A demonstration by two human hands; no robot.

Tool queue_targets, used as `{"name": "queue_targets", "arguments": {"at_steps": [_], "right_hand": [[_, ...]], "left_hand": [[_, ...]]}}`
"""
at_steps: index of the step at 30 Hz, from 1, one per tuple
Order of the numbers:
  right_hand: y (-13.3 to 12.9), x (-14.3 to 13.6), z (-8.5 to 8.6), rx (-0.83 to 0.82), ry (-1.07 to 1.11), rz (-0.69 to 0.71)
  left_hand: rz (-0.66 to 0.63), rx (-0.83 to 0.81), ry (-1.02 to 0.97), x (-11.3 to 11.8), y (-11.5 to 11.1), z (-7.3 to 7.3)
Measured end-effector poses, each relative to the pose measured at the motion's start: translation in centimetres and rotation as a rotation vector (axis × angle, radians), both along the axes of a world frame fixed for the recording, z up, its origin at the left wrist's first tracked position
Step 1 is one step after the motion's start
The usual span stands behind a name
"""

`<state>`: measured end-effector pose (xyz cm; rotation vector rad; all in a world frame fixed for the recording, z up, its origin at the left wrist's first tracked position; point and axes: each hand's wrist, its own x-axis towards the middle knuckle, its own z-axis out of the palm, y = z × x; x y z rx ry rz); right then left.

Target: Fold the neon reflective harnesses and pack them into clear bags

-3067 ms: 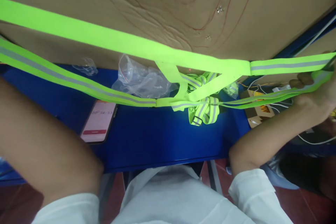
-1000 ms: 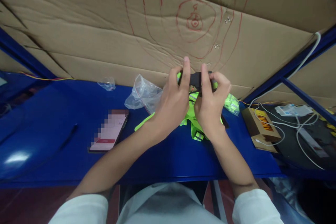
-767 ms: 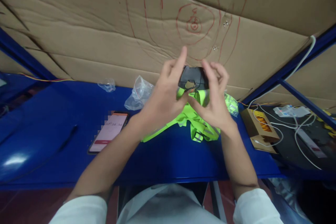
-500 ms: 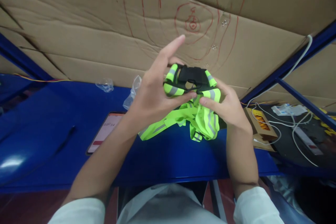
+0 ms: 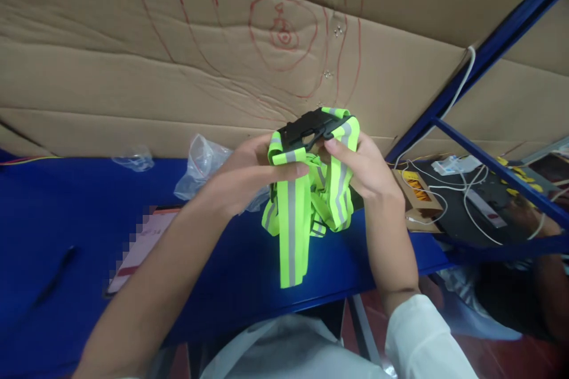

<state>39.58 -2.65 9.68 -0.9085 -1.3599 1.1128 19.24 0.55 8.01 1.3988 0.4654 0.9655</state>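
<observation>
Between my hands is a neon-yellow reflective strap (image 5: 292,231) with a grey stripe, held up above the blue table. Its black plastic buckle (image 5: 306,129) lies across the top, tilted up toward the right. My left hand (image 5: 246,172) grips the strap at the buckle's left end, thumb in front and the other fingers mostly hidden behind. At the right end my right hand (image 5: 367,163) pinches the strap, its thumb pressed beside the buckle. Folded lengths of strap hang down below both hands.
A clear plastic bag (image 5: 202,163) lies left of my hands on the blue table (image 5: 231,272), near a partly covered phone (image 5: 142,243). On the right are an open cardboard box (image 5: 418,195), white cables (image 5: 471,189) and another person's arm (image 5: 551,290). A cardboard wall (image 5: 200,89) stands behind.
My left hand has closed its raised index finger and now grips the buckle's left end. A folded strap length hangs straight down beneath it. The view has shifted right.
</observation>
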Motion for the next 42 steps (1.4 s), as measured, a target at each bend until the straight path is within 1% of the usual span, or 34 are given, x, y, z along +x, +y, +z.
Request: {"name": "queue_targets", "arguments": {"at_steps": [2, 7, 9, 11, 13, 16, 17, 19, 22, 24, 26, 29, 31, 32, 34, 36, 38, 40, 42], "right_hand": [[0.1, 0.0, 0.0, -0.028, 0.018, 0.087], [0.5, 0.7, 0.0, -0.144, 0.163, 0.41], [0.9, 1.1, -0.1, -0.148, 0.206, 0.467], [1.1, 1.0, -0.3, -0.157, 0.215, 0.428], [1.3, 0.4, -0.5, -0.145, 0.216, 0.299], [1.4, -0.8, -0.8, -0.064, 0.214, 0.063], [1.4, -1.2, -0.9, -0.035, 0.195, 0.011], [1.3, -1.6, -0.9, -0.002, 0.116, -0.05], [1.1, -1.6, -0.9, 0.012, -0.011, -0.046], [1.0, -1.4, -0.9, 0.016, -0.062, -0.013], [0.9, -1.3, -1.0, 0.013, -0.09, 0.022], [1.0, -1.3, -1.4, 0.001, -0.112, 0.039], [1.2, -1.5, -1.9, 0.005, -0.097, 0.008], [1.3, -1.8, -2.3, 0.016, -0.08, -0.016], [1.6, -2.4, -2.9, 0.058, -0.049, -0.055], [1.9, -2.7, -3.3, 0.106, -0.064, -0.057], [2.0, -2.5, -3.1, 0.16, -0.149, -0.047], [1.7, -1.7, -2.2, 0.26, -0.281, -0.093], [1.0, -0.6, -1.0, 0.4, -0.425, -0.169]], "left_hand": [[0.025, 0.025, -0.028, -0.1, 0.2, 0.0], [0.075, 0.051, -0.052, -1.1, 0.2, 0.9], [0.072, 0.071, -0.053, -1.5, -0.1, 1.3], [0.065, 0.096, -0.052, -1.4, -0.3, 1.3], [0.083, 0.115, -0.062, -0.8, -0.4, 0.7], [0.15, 0.126, -0.033, 0.6, 0.1, -0.6], [0.17, 0.133, 0.008, 1.0, 0.3, -1.0], [0.196, 0.162, 0.086, 1.3, 0.6, -1.5], [0.186, 0.225, 0.083, 0.8, 0.5, -1.2], [0.145, 0.262, 0.077, 0.0, 0.2, -0.5], [0.121, 0.288, 0.124, -0.9, -0.1, 0.2], [0.067, 0.255, 0.155, -1.5, -0.1, 0.7], [0.041, 0.202, 0.115, -1.2, 0.0, 0.3], [0.059, 0.183, 0.097, -0.9, 0.1, 0.0], [0.161, 0.16, 0.07, 0.2, 0.2, -1.1], [0.265, 0.147, 0.063, 1.2, 0.3, -2.1], [0.308, 0.154, 0.077, 1.6, 0.6, -2.6], [0.266, 0.205, 0.133, 1.3, 1.0, -2.5], [0.167, 0.274, 0.2, 0.3, 1.5, -2.0]]}}
